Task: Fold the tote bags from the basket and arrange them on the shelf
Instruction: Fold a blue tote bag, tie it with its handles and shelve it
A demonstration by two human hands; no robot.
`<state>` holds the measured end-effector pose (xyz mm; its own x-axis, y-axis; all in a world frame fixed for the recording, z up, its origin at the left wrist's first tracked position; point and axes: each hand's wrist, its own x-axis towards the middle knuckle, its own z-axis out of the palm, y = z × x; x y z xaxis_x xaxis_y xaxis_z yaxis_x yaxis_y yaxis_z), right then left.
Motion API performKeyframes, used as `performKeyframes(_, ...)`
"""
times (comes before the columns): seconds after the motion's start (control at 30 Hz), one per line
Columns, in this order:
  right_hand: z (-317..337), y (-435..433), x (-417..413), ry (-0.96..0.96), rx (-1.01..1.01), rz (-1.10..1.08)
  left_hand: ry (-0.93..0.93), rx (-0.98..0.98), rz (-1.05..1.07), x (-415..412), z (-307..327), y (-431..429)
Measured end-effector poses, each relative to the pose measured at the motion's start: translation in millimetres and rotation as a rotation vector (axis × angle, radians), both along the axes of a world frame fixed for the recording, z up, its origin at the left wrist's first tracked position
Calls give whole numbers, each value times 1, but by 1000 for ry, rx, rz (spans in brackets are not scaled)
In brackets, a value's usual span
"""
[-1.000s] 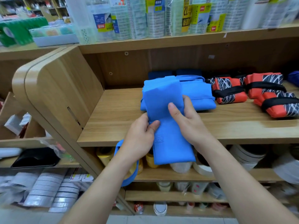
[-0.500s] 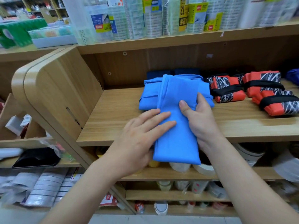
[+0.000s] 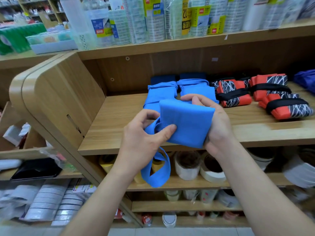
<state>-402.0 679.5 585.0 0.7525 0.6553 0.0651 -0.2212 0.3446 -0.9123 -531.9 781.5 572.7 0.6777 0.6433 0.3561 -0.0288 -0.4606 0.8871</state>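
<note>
A blue tote bag (image 3: 187,123), folded into a small thick rectangle, is held in the air just in front of the wooden shelf (image 3: 119,116). My right hand (image 3: 216,123) grips its right side, fingers curled over the top edge. My left hand (image 3: 144,138) pinches its left edge with the thumb on the front face. The bag's blue strap (image 3: 156,174) loops down below my left hand. Two folded blue tote bags (image 3: 162,94) lie on the shelf behind. No basket is in view.
Orange-and-black folded bags (image 3: 233,94) lie in a row on the shelf's right part. Tape rolls (image 3: 187,164) fill the shelf below. Wrapped packs (image 3: 153,19) stand on the shelf above. A rounded wooden side panel (image 3: 56,99) rises at left.
The long blue bag that lay flat over the shelf edge has been folded in half into a short rectangle and lifted. My left hand moved from pressing flat to pinching it.
</note>
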Motion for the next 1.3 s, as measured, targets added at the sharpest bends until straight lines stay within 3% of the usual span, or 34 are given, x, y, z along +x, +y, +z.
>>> performKeyframes(0.17, 1, -7, -1, 15, 60, 3, 160, 154, 101, 5, 2, -1)
performKeyframes(0.3, -2, -9, -3, 19, 20, -16, 245, 121, -161, 7, 11, 4)
performKeyframes(0.4, 1, -15, -3, 18, 39, 127, 219, 63, -157, 6, 10, 3)
performKeyframes(0.47, 9, -23, 1, -224, -124, 176, 205, 84, -100, 7, 6, 5)
performKeyframes(0.57, 29, -30, -1, -805, -555, 205, 213, 138, -68, 5, 4, 7)
performKeyframes(0.63, 31, -30, -9, -1164, -848, 103, 213, 197, -78, 5, 6, 6)
performKeyframes(0.7, 22, -24, -13, -1385, -890, -129, 210, 233, -94, 4, 10, 4)
performKeyframes(0.8, 4, -17, -8, -1335, -654, -287, 236, 283, -136, 2, 14, 4)
performKeyframes(0.93, -3, -15, 2, -1234, -466, -217, 278, 349, -118, 2, 18, 5)
performKeyframes(1.13, 26, -28, 16, -1175, -668, 257, 247, 259, -138, 3, 13, 1)
performKeyframes(1.3, 38, -43, 34, -1398, -700, 174, 290, -70, -275, -10, 32, 17)
